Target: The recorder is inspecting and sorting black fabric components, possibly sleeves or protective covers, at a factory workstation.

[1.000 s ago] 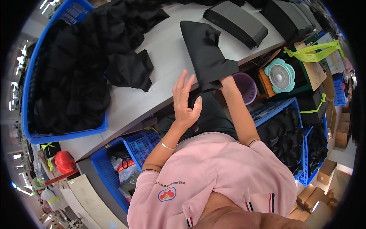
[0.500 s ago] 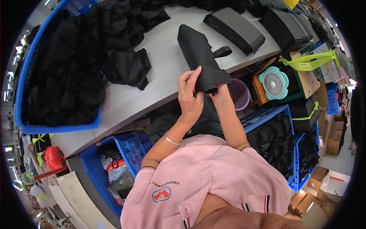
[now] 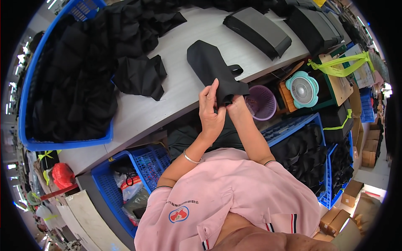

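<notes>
Head view: black matte fabric piece, long, folded, small loop on one side, lies on the grey table edge. Left hand and right hand pinch its near end, fingers closed on cloth.

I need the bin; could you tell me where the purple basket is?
Head view, right of centre: the purple basket sits below the table edge, beside the right hand.

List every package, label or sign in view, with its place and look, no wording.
Cardboard boxes: far right on the floor, brown, stacked.
Shirt badge: on the pink shirt's chest, round, red and blue.
Printed sheet: upper right, pale, under a yellow-green strap.
Red bag: lower left, crumpled.
</notes>
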